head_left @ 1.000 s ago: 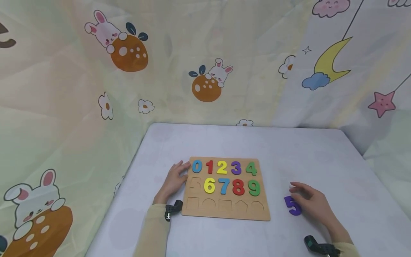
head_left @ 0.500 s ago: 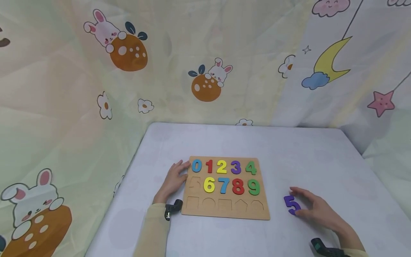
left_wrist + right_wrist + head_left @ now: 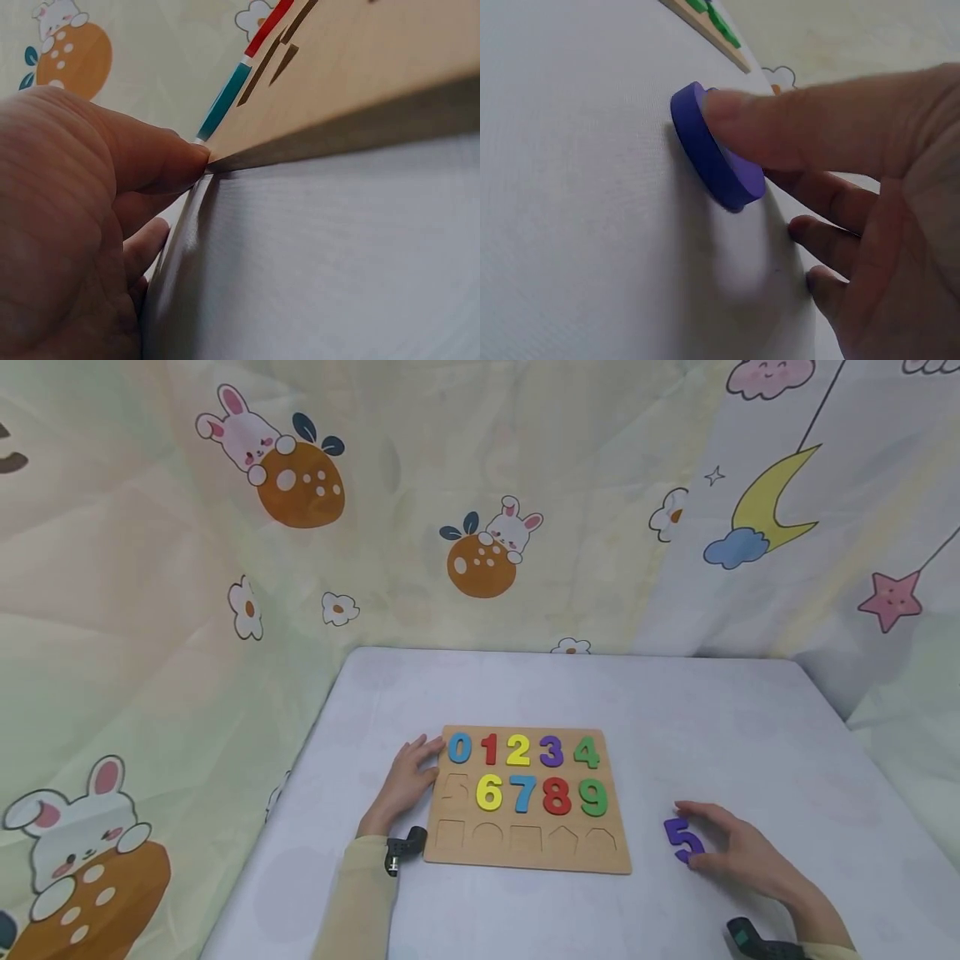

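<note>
In the head view my left hand (image 3: 405,785) lies at the left edge of a wooden number puzzle board (image 3: 525,856). Its fingers are fairly straight, and in the left wrist view the thumb (image 3: 161,157) touches the board's edge. Bright numbers fill the top two rows, save for a bare 5-shaped recess (image 3: 454,787) left of the yellow 6 (image 3: 489,792). To the right of the board, my right hand (image 3: 750,856) pinches a purple number 5 (image 3: 681,833) between thumb and index finger. In the right wrist view the thumb covers part of the 5 (image 3: 705,154).
The board's bottom row has several outlined shape recesses. A white cloth covers the table (image 3: 570,689), and a printed fabric backdrop (image 3: 390,527) with rabbits rises behind it. Each wrist wears a black camera, like the left camera (image 3: 405,847).
My right hand has shifted slightly down and right, its thumb now at the lower end of the 5 and index finger at the top. The left hand and board have stayed still.
</note>
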A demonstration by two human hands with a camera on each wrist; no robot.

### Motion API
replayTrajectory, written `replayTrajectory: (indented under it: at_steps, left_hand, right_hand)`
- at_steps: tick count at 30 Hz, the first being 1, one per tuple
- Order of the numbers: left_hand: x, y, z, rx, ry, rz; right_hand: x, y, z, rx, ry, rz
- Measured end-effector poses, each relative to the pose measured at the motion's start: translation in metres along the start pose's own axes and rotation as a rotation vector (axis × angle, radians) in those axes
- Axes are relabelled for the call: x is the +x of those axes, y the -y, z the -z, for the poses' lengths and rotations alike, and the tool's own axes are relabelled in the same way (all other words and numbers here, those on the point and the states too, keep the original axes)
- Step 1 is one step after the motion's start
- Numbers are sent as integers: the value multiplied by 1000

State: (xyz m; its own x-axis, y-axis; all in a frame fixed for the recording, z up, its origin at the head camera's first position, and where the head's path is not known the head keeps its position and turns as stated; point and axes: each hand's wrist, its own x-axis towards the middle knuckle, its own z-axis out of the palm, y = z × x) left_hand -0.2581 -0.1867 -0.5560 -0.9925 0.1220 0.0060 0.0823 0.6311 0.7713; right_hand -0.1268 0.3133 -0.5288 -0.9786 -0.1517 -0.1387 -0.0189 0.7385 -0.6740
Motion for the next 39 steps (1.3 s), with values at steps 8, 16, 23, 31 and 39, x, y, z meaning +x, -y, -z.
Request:
replayTrajectory:
  at_steps: [8, 16, 23, 31, 39]
  left_hand:
    - [-1, 0, 0, 8, 6, -1]
    - [-1, 1, 0, 3, 14, 5]
    - [0, 1, 0, 16, 6, -11]
    - [1, 1, 0, 17, 3, 5]
    - [0, 1, -1, 6, 2, -1]
  right_hand:
    - [-1, 8, -2, -107, -33, 85]
    - [0, 8, -10, -151, -89, 26]
    - [3, 10, -16, -133, -137, 29]
    - [6, 9, -19, -132, -193, 25]
    - [13, 11, -22, -131, -253, 48]
